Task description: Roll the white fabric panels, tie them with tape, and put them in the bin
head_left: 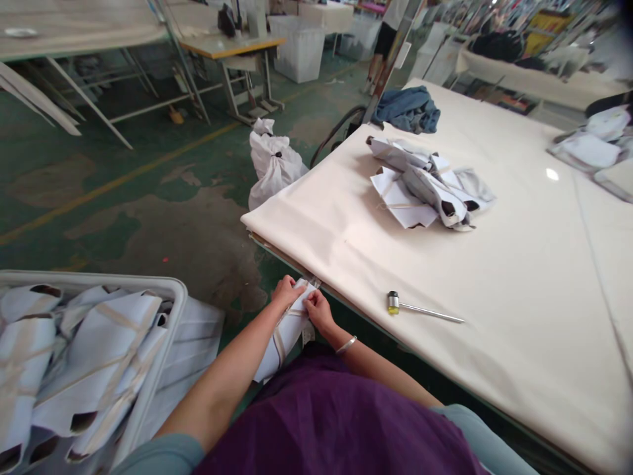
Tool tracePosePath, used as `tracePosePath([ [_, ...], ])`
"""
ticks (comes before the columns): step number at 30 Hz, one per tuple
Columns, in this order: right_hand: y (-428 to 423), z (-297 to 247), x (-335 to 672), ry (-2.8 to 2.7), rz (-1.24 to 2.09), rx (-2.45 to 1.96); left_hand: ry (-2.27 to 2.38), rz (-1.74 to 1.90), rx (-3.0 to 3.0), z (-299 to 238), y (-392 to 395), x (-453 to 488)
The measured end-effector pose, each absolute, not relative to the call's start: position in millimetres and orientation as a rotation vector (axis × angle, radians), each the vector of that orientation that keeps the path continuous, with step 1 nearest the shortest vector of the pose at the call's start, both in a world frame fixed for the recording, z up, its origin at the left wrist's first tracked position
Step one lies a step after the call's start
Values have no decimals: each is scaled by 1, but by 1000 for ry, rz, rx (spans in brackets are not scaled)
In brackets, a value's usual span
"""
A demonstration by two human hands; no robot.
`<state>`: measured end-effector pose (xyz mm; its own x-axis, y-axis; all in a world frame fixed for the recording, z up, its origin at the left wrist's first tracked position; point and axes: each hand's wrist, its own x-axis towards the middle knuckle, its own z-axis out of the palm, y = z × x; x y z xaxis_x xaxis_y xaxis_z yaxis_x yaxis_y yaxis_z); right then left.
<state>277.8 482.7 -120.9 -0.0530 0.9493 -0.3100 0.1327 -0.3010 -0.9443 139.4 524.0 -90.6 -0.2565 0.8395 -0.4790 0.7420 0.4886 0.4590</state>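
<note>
Pinching a white fabric bundle point(281, 340) tied with a beige band, the left hand point(285, 293) and right hand point(319, 313) hold it just below the table edge, their fingers curled over its top end and pressed together. Beside them, a white plastic bin point(175, 316) sits packed with tied bundles, while a looser heap of bundles point(425, 188) lies on the cream padded table point(494, 396), near a yellow-headed hammer point(420, 307) and a crumpled blue cloth point(408, 111). A white sack point(271, 165) slumps on the worn green floor point(148, 218), with a sewing table point(232, 45) beyond
</note>
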Motion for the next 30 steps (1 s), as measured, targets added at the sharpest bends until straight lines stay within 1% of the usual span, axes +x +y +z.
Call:
tracePosePath([
  [3, 481, -116, 281, -1301, 1373, -1574, 2001, 250, 1358, -96, 500, 122],
  [6, 474, -105, 284, -1642, 1059, -1610, 1972, 320, 1282, -101, 486, 111],
  [8, 469, -96, 284, -1936, 841, -1469, 1917, 362, 1183, -104, 486, 108],
  [10, 467, -88, 282, -2185, 752, -1264, 1838, 379, 1071, -105, 489, 107],
  [12, 468, -83, 279, -2351, 734, -1134, 1779, 374, 968, -103, 492, 108],
  [14, 471, -78, 277, -2437, 722, -1097, 1747, 379, 919, -98, 492, 108],
  [19, 469, -74, 272, -2491, 791, -967, 1759, 404, 916, -78, 483, 109],
  [21, 467, -88, 267, -2461, 822, -900, 1782, 415, 972, -80, 482, 107],
  [26, 477, -140, 250, -2457, 762, -911, 1793, 544, 984, -105, 491, 103],
  [30, 485, -148, 248, -2499, 590, -831, 1792, 616, 993, -107, 488, 108],
])
